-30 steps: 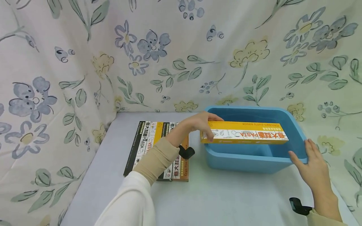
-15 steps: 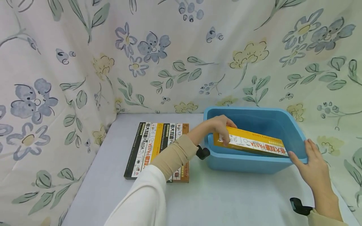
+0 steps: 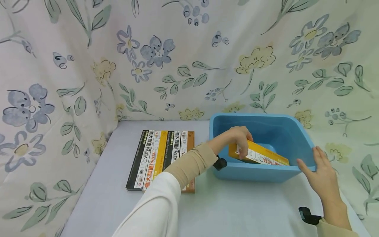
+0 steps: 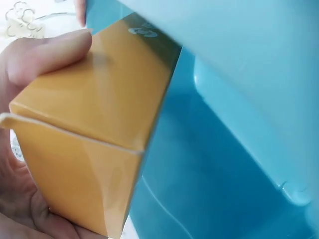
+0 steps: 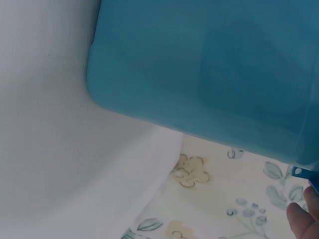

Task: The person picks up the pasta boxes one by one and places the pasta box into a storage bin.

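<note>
My left hand (image 3: 240, 140) grips one end of a yellow pasta box (image 3: 263, 154), its thumb and fingers on opposite sides in the left wrist view, where the box's plain yellow end (image 4: 75, 174) faces the camera. The box slants down into a blue plastic bin (image 3: 262, 176), and its lower far end is hidden behind the front wall. At the bin's right end, my right hand (image 3: 321, 177) rests on the rim, with its thumb spread apart from the fingers. Only some fingertips (image 5: 301, 214) of that hand show in the right wrist view, beside the bin's wall (image 5: 199, 74).
A row of several pasta boxes (image 3: 161, 154) in black, yellow and brown lies on the white table (image 3: 231, 210) left of the bin, partly covered by my left arm. A floral curtain (image 3: 189, 59) hangs behind the table and along both sides.
My left hand has carried the yellow pasta box from above the bin's rim down into the bin, tilting its right end lower. My right hand stays on the rim; the view shifts slightly.
</note>
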Action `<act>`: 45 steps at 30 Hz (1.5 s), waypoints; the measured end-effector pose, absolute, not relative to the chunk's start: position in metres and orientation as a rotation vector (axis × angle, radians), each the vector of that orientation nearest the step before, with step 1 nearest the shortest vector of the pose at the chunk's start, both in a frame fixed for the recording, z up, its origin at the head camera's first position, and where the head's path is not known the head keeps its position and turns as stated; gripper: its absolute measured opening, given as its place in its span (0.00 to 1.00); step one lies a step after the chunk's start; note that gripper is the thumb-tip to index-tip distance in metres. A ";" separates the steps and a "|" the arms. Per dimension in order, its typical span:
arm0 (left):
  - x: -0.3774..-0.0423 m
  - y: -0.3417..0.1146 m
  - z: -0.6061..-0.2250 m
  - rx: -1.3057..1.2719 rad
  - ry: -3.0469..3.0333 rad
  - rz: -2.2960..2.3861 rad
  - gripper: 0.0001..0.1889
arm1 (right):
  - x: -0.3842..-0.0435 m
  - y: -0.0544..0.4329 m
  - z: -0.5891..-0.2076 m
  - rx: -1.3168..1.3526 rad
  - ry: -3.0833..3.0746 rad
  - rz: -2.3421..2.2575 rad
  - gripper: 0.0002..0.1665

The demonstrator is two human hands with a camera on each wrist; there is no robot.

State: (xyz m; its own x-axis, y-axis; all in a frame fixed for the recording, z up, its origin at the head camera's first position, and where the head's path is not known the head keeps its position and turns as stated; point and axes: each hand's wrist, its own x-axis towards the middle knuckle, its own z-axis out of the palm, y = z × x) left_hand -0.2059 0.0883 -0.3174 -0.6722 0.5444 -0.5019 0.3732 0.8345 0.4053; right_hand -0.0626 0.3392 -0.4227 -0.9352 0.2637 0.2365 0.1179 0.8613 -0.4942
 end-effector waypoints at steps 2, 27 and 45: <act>-0.206 0.093 -0.316 0.644 2.375 0.309 0.41 | -0.063 0.339 -0.422 -0.287 -2.742 0.694 0.48; -0.206 0.119 -0.316 0.744 2.177 -0.022 0.45 | -0.064 0.339 -0.421 -0.283 -2.727 0.702 0.48; -0.208 0.111 -0.315 0.802 2.040 -0.158 0.51 | -0.063 0.339 -0.425 -0.289 -2.715 0.699 0.49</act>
